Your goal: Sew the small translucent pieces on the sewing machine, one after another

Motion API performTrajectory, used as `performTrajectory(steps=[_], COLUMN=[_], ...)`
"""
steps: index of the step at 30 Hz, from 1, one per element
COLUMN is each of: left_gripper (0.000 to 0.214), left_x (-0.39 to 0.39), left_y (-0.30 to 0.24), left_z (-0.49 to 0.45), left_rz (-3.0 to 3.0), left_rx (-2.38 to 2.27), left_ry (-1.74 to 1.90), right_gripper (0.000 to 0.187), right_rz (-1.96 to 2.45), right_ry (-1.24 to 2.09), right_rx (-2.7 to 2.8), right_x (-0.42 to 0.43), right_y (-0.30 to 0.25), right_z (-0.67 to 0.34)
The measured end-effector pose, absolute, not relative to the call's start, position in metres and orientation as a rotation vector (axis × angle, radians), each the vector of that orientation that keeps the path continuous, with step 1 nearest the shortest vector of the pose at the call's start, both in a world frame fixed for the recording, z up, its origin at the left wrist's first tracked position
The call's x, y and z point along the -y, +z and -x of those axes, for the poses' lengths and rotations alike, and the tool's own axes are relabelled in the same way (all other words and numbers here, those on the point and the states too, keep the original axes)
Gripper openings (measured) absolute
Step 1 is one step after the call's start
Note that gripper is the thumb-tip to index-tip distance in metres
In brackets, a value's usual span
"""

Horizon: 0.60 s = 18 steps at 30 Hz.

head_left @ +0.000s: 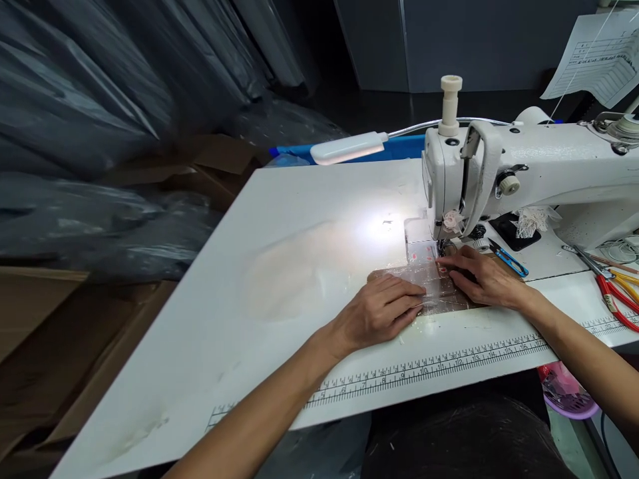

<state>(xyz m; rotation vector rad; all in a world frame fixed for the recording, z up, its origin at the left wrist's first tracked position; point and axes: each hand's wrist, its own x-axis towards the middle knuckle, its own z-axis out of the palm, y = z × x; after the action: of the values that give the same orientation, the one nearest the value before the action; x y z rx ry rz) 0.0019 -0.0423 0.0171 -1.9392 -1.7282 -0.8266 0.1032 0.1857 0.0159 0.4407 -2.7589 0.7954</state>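
Observation:
A clear plastic piece with small pink-red marks lies on the white table under the needle area of a white sewing machine. My left hand lies on its left part, fingers stretched out to the right and close together. Close to the presser foot, my right hand rests on the right part, thumb and forefinger apart, fingertips touching the plastic. A brown patch shows beneath my right hand; whether it is a separate sheet I cannot tell. Blue thread snips lie just behind my right hand.
Scissors and red-and-yellow-handled tools lie at the right. A lit lamp hangs over the table, whose front edge carries a printed ruler. Cardboard boxes stand left; a purple basket sits below right.

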Motion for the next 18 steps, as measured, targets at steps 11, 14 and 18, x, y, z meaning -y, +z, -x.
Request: performTrajectory(steps=[11,14,18], left_gripper=[0.008,0.010,0.010], left_x=[0.0435,0.0433,0.0426], left_y=[0.0162,0.0172,0.0184], left_z=[0.0004,0.0001,-0.0018], left_rz=[1.987,1.997,2.025], left_rx=[1.679,1.679,1.667], left_ry=[-0.754,-0.755,-0.771], right_gripper=[0.038,0.038,0.038], right_rz=[-0.528,-0.524,-0.518], right_ry=[0.737,0.747,0.768], right_rx=[2.754,2.760,2.756], right_x=[-0.1874,-0.1879,-0.1882], right_y=[0.0110,0.0101,0.0110], right_z=[-0.1036,-0.1037,-0.1039])
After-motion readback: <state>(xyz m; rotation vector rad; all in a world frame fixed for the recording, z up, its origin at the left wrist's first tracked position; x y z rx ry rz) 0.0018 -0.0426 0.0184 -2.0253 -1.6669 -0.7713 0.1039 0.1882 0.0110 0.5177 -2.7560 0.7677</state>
